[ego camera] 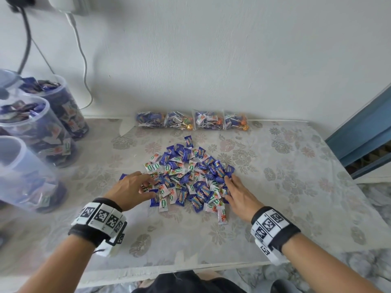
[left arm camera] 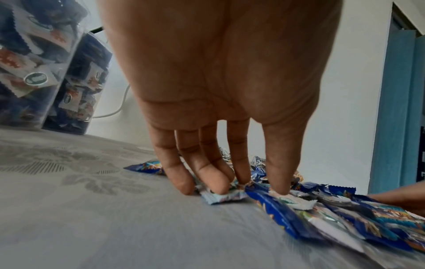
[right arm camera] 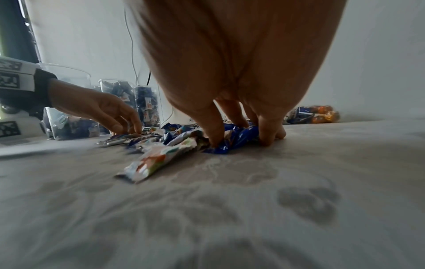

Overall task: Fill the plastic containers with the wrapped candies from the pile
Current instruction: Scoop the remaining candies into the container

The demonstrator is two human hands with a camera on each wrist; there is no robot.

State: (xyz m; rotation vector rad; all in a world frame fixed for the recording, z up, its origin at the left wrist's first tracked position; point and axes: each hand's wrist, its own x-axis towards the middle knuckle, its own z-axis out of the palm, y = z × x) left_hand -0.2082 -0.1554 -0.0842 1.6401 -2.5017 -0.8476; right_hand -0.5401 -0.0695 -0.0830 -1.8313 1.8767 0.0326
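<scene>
A pile of blue and white wrapped candies (ego camera: 190, 178) lies mid-table on the flowered cloth. My left hand (ego camera: 149, 188) rests its fingertips (left arm camera: 220, 189) on the candies (left arm camera: 345, 214) at the pile's left edge, fingers bent down, nothing lifted. My right hand (ego camera: 228, 187) lies along the pile's right edge, with thumb and fingers (right arm camera: 214, 138) pressing into blue wrappers (right arm camera: 239, 140). Clear plastic containers stand at the left: two full ones (ego camera: 61, 106) (ego camera: 36, 127) and a nearer, partly filled one (ego camera: 23, 174).
Several clear bags of lollipops (ego camera: 192, 121) line the wall behind the pile. Cables (ego camera: 84, 66) hang down the wall at the back left. A blue door frame (ego camera: 364, 127) stands at the right. The table's front edge (ego camera: 190, 269) is close to my body.
</scene>
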